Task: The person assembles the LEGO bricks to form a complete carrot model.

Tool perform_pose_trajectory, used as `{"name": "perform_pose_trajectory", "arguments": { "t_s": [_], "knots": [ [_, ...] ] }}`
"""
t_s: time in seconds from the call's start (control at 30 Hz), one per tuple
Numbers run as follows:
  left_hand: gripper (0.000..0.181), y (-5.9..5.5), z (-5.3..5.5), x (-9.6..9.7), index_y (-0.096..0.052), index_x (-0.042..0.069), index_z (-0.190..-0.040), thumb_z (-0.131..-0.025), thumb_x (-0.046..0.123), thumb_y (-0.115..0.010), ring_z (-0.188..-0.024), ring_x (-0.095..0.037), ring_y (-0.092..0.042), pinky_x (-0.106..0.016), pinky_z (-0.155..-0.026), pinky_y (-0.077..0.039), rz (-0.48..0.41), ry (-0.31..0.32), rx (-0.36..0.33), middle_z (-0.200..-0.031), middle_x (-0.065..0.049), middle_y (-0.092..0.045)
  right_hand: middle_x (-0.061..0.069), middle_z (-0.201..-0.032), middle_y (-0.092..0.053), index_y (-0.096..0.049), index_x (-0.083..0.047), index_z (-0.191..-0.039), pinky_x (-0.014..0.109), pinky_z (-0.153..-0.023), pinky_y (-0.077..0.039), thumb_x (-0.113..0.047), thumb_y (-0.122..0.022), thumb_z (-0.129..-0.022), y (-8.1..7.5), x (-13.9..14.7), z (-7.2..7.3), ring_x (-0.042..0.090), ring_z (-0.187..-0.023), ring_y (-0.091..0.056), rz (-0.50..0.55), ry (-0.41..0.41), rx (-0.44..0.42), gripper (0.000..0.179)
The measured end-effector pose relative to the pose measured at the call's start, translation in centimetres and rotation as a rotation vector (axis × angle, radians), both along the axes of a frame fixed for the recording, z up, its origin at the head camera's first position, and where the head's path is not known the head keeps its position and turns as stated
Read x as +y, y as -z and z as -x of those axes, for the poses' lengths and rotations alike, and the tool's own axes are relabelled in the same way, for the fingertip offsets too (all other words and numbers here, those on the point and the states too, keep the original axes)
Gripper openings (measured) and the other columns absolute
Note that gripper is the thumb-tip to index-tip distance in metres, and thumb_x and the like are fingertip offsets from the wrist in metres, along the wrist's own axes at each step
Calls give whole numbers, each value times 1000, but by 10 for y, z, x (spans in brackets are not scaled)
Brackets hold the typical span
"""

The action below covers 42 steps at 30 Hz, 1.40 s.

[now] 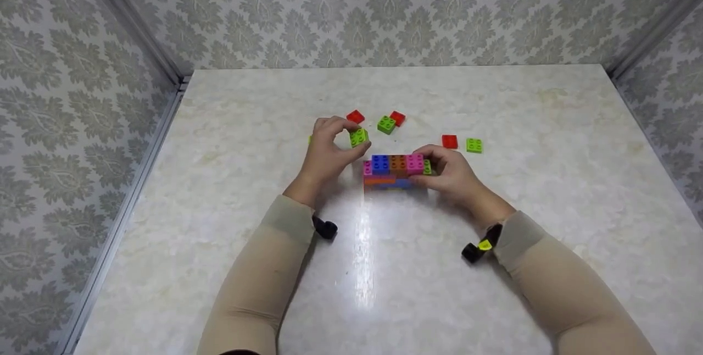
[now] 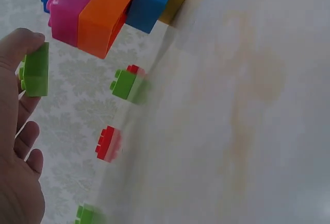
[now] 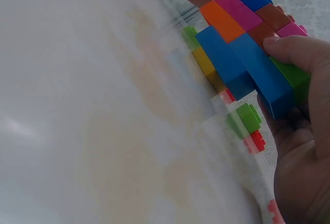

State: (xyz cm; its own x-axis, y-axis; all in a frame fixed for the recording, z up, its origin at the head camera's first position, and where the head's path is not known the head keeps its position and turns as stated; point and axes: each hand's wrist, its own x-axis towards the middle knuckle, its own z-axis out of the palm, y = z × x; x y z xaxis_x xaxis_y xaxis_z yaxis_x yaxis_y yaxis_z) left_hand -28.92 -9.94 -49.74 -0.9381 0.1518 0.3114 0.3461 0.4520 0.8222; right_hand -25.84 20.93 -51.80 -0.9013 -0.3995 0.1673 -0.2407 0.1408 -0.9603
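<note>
My left hand pinches a green toy brick between thumb and fingers, just left of and beyond the brick stack; its studs face up in the head view. In the left wrist view the green brick sits upright at the fingertips. A wall-like stack of toy bricks stands in the middle, with blue, brown and pink bricks along its top. My right hand grips the stack's right end. The right wrist view shows the thumb pressed on its near side, over blue bricks and a green one. Orange and yellow bricks form lower layers.
Beyond the stack lie a red brick, a green brick and another red brick against it. Farther right are a red brick and a green brick. Patterned walls border the pale table.
</note>
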Motion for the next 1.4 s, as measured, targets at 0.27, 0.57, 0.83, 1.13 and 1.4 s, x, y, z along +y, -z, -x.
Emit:
{"name": "perform_pose_trajectory", "arguments": {
  "t_s": [0.27, 0.57, 0.83, 1.13, 1.4],
  "knots": [
    [29, -4, -13, 15, -80, 11, -117, -96, 26, -93, -121, -33, -57, -63, -108, -48, -112, 143, 23, -118, -8, -76, -9, -116, -79, -72, 8, -129, 21, -98, -59, 7, -87, -92, 1, -2, 0, 10, -110, -72, -8, 6, 7, 41],
    [31, -7, -23, 27, -81, 5, -116, -95, 24, -94, -115, -25, -52, -67, -103, -46, -125, 255, 66, -114, -11, -76, -8, -116, -78, -70, 12, -130, 21, -93, -59, 10, -85, -91, 2, -3, 1, 10, -105, -72, 18, -7, 16, 42],
    [34, -6, -26, 31, -83, 7, -119, -94, 26, -95, -125, -28, -56, -67, -110, -49, -89, 280, 78, -123, -10, -74, -9, -117, -78, -69, 14, -130, 21, -95, -59, 13, -83, -92, 3, -2, 1, 9, -106, -71, 38, -26, 39, 40],
    [35, -6, -27, 35, -84, 9, -123, -94, 26, -95, -125, -26, -58, -56, -108, -51, -83, 295, 20, -126, -9, -75, -10, -116, -78, -71, 11, -129, 22, -96, -59, 11, -84, -93, 2, -2, 0, 9, -107, -72, 22, -27, 37, 38],
    [31, -4, -25, 39, -82, 5, -118, -93, 18, -95, -120, -18, -59, -35, -99, -44, -166, 316, -26, -123, -13, -76, -10, -116, -79, -72, 8, -131, 21, -97, -59, 7, -85, -94, 1, 0, 1, 10, -108, -72, -16, -13, 33, 40]
  ]
}}
